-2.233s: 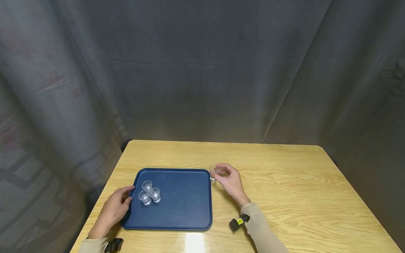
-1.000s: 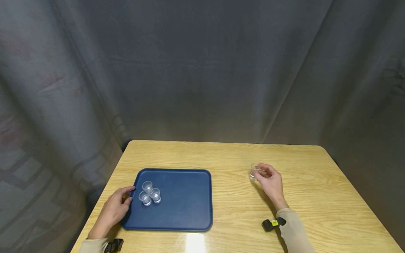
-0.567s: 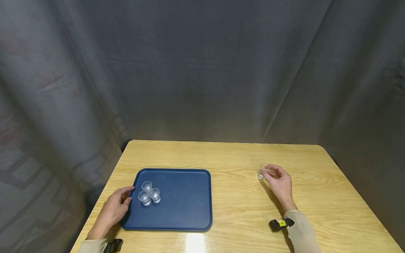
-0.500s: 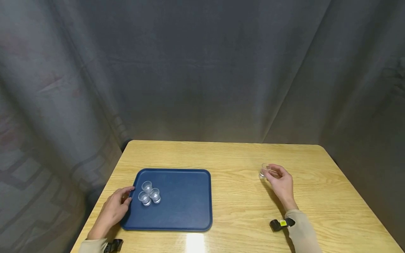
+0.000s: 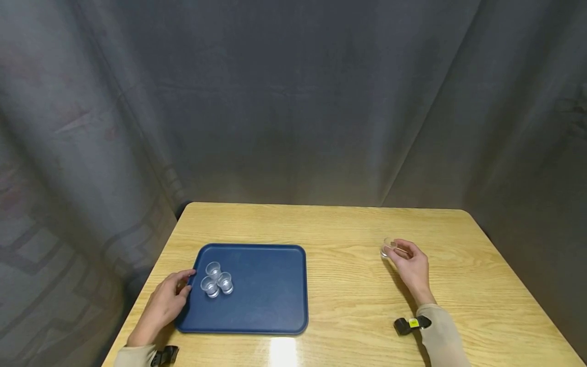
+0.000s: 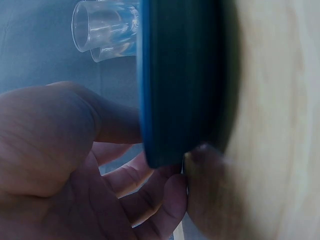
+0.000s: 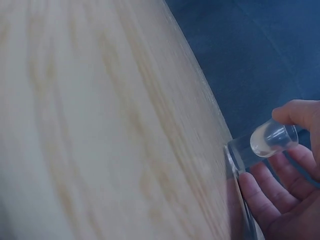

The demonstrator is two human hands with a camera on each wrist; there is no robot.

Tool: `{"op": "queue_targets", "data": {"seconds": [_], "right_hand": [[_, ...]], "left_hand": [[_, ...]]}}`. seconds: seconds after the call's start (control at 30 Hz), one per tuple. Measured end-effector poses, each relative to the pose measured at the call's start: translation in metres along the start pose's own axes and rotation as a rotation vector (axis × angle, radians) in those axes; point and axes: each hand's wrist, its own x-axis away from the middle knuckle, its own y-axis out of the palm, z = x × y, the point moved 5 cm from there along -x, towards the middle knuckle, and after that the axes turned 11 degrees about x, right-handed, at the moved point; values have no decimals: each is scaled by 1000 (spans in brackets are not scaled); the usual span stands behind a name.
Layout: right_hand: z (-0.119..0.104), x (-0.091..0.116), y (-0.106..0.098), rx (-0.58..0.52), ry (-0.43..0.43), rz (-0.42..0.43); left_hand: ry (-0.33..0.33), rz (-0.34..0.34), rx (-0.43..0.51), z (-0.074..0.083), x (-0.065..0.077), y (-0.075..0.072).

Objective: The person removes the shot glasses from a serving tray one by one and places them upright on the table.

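Note:
A blue tray (image 5: 266, 300) lies on the left half of the wooden table (image 5: 330, 224). Three small clear glasses (image 5: 216, 280) stand clustered near the tray's left edge; the left wrist view shows these glasses (image 6: 102, 32) beyond the tray rim (image 6: 175, 85). My left hand (image 5: 165, 303) grips the tray's left edge, thumb on top and fingers (image 6: 165, 200) curled under the rim. On the right half of the table, my right hand (image 5: 410, 267) pinches another small clear glass (image 5: 389, 247) by its rim; the right wrist view shows this glass (image 7: 265, 141) between fingertips, its base touching the table.
Dark grey curtains hang behind and on both sides of the table. The table's far edge and rounded right corner (image 5: 463, 213) lie just beyond my right hand. Bare wood stretches between the tray and the right hand.
My right hand has carried the small glass from beside the tray's right rim rightward across the table and lowered it onto the wood. Left hand and tray have stayed still.

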Motion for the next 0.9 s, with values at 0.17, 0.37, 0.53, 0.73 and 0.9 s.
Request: {"op": "queue_targets", "data": {"seconds": [0.17, 0.37, 0.53, 0.73, 0.9], "right_hand": [[0, 0, 1, -16, 19, -23], [-2, 0, 0, -47, 33, -22], [-4, 1, -4, -48, 36, 9], [-10, 3, -10, 26, 40, 90], [-28, 4, -13, 40, -61, 177]], "left_hand": [[8, 5, -2, 0, 1, 0], [1, 3, 5, 1, 1, 0], [1, -3, 5, 2, 0, 0], [5, -8, 4, 1, 0, 1], [5, -1, 5, 0, 0, 1]]}}
